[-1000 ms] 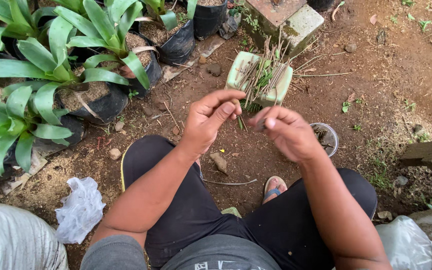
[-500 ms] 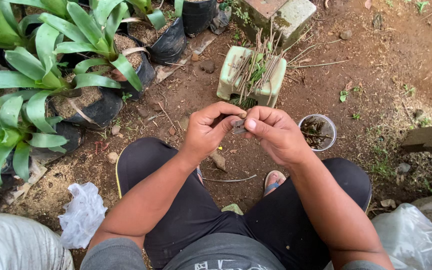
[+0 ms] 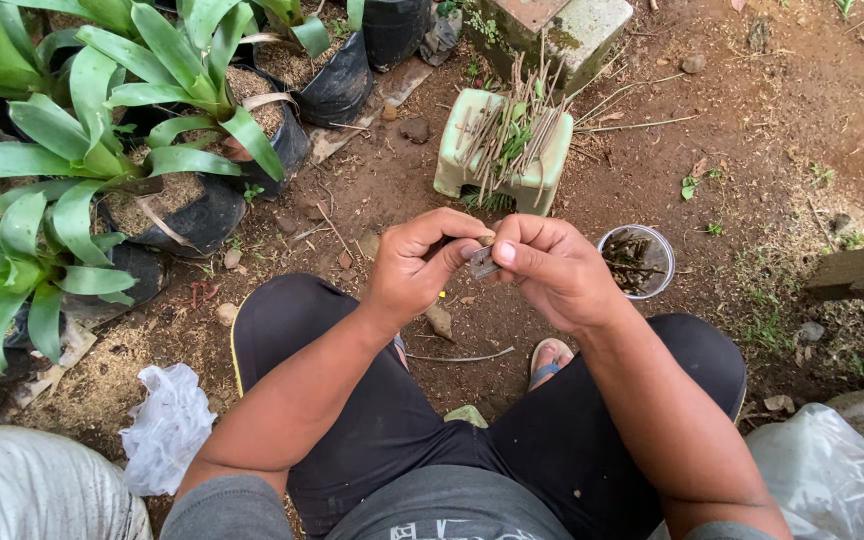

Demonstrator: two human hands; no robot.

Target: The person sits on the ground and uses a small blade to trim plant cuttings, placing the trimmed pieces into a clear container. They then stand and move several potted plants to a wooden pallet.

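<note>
I see bare dirt ground point(image 3: 752, 130) open on my right, potted plants point(image 3: 102, 160) crowding its left edge. Ahead, a green stool point(image 3: 452, 165) carries a bundle of twigs point(image 3: 507, 125). My left hand point(image 3: 417, 265) and right hand point(image 3: 552, 270) meet above my knees, both pinching a small grey piece point(image 3: 482, 262). A cup point(image 3: 636, 262) sits just beside the right hand.

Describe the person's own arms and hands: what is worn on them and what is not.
Both arms are bare from the upper arm down; the grey short sleeves of a shirt end well above the elbows. The left hand and right hand have no gloves, and no rings, watch or bracelet show on the sides in view. The fingers are bare, with short nails.
</note>
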